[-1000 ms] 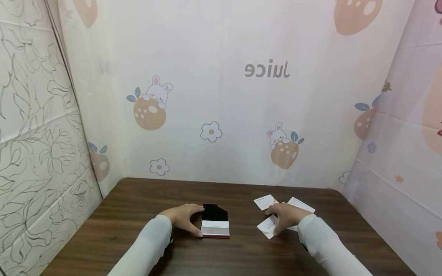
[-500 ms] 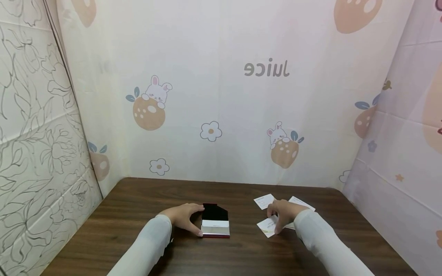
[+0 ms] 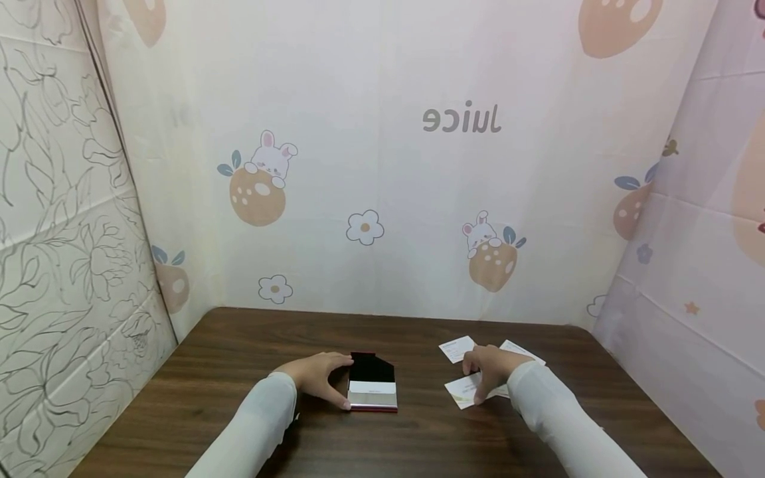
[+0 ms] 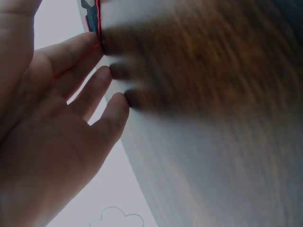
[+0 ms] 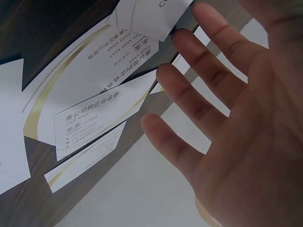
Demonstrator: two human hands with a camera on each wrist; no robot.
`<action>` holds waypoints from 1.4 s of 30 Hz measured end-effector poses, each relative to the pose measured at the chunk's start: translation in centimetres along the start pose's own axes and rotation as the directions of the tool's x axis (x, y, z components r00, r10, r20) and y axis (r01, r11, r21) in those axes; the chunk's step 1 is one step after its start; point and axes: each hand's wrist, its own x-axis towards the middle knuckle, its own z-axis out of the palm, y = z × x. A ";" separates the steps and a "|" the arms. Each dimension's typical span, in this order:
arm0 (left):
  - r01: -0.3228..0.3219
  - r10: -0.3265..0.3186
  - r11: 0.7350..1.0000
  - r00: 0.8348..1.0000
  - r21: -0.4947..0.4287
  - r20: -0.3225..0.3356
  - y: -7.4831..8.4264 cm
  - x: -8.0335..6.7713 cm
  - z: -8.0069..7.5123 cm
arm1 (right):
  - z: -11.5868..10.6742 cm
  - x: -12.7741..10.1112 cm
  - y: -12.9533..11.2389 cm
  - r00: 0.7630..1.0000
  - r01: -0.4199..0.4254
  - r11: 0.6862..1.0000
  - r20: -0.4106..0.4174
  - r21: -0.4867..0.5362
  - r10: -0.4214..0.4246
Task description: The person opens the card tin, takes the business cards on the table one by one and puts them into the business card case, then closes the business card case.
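Resting on a dark wooden tabletop (image 3: 239, 372), two hands in white sleeves are seen low in the frame of the head view. The left hand (image 3: 315, 376) is placed against the left side of an open card case (image 3: 372, 383), just left of centre; its thumb lies at the near corner and its fingers reach the far edge, loosely cupped round the case. A black inner lid and a silver body with a red rim are shown, with a white card seated inside. In the left wrist view, the fingers (image 4: 94, 85) are seen fairly straight, their tips touching the red edge at the upper left of the frame.

To the lower right of centre, the right hand (image 3: 491, 370) is laid over scattered business cards (image 3: 463, 393), which lie overlapping on the wood, well apart from the case. In the right wrist view, the fingers (image 5: 189, 99) are spread and straight above the printed cards; nothing is gripped. Cartoon-print sheets (image 3: 382, 166) are hung behind the tabletop.
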 end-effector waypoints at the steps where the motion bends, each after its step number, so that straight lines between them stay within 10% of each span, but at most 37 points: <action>1: -0.001 0.001 1.000 1.000 -0.001 0.000 0.0 0.0 0.0 | 0.1 0.0 0.1 1.000 -0.004 1.000 0.002 -0.004 0.004; 15: 0.001 -0.001 1.000 1.000 -0.008 0.004 -0.1 0.0 0.0 | 0.4 0.0 0.5 0.999 -0.052 0.998 0.005 0.020 0.052; 31: -0.004 0.004 1.000 1.000 -0.017 0.004 0.5 -0.4 -0.4 | 0.6 -0.5 2.0 0.975 0.219 0.971 -0.072 0.094 -0.212; 42: -0.003 0.004 1.000 1.000 -0.014 0.005 0.2 -0.3 -0.5 | 0.4 -0.8 1.9 0.986 0.164 0.972 -0.069 0.168 -0.154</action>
